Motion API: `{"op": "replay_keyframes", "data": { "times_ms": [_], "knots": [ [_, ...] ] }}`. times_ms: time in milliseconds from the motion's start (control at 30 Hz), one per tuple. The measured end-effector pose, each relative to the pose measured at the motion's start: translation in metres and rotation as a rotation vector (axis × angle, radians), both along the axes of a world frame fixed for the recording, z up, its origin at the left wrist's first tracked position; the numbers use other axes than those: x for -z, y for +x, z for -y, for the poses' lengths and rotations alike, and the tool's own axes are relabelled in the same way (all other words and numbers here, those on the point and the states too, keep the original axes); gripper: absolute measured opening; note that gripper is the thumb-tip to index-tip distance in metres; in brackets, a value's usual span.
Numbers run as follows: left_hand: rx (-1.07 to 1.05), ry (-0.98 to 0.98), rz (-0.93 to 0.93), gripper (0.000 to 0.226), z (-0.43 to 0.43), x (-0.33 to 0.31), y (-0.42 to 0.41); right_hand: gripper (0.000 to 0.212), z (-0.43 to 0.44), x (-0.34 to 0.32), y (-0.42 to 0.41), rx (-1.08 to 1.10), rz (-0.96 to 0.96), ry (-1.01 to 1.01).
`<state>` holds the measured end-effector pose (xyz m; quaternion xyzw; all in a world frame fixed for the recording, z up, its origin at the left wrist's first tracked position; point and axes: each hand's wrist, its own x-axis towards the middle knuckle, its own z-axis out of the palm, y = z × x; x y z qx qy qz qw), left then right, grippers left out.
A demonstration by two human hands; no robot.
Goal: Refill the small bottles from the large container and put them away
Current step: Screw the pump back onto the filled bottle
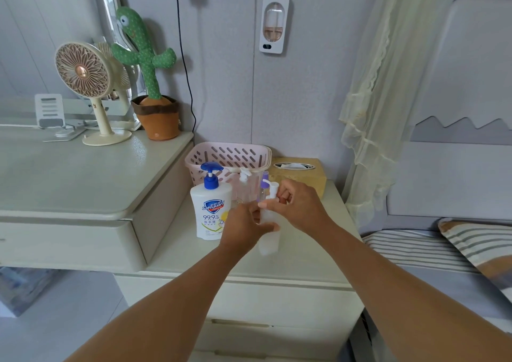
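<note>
Gripping the small translucent plastic pump bottle (269, 241) over the cream bedside cabinet (307, 262), the left hand (243, 224) wraps its body while the right hand (300, 206) pinches its white pump collar. Risk: twisting could tip the light bottle or loosen the grasp, spilling. The large white, blue-pumped container (212, 215) just left reads "Safeguard" and "99.9%".

One large soap container (212, 212), three small bottles (269, 244) (243, 190) (264, 189), one pink basket (227, 154), one tissue box (297, 175)
</note>
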<state>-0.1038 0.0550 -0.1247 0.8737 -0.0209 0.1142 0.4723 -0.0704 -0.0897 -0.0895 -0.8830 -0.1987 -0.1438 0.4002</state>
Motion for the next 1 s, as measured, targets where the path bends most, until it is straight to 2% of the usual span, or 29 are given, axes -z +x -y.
{"op": "replay_keyframes", "data": {
  "times_ms": [133, 367, 467, 633, 833, 900, 1000],
  "knots": [
    [0.027, -0.028, -0.008, 0.049, 0.002, 0.002, -0.001, 0.04, 0.002, -0.004, 0.004, -0.018, -0.036, -0.052],
    [0.374, -0.27, -0.255, 0.044, -0.023, -0.012, 0.006, 0.034, 0.008, -0.008, 0.007, -0.121, -0.077, -0.081],
    [0.495, -0.293, -0.289, 0.039, -0.024, -0.013, 0.01, 0.036, 0.009, -0.01, 0.006, -0.155, -0.085, -0.054],
    [0.427, -0.215, -0.22, 0.033, -0.01, -0.009, 0.014, 0.038, 0.004, -0.006, 0.003, -0.175, -0.056, -0.016],
    [0.558, -0.375, -0.344, 0.043, -0.023, -0.012, 0.017, 0.025, 0.018, -0.015, 0.008, -0.205, -0.08, -0.094],
    [0.516, -0.303, -0.315, 0.046, -0.021, -0.012, 0.018, 0.018, 0.02, -0.018, 0.008, -0.219, -0.1, -0.114],
    [0.373, -0.135, -0.256, 0.06, -0.012, -0.011, 0.02, 0.02, 0.019, -0.02, 0.006, -0.223, -0.106, -0.117]
  ]
}}
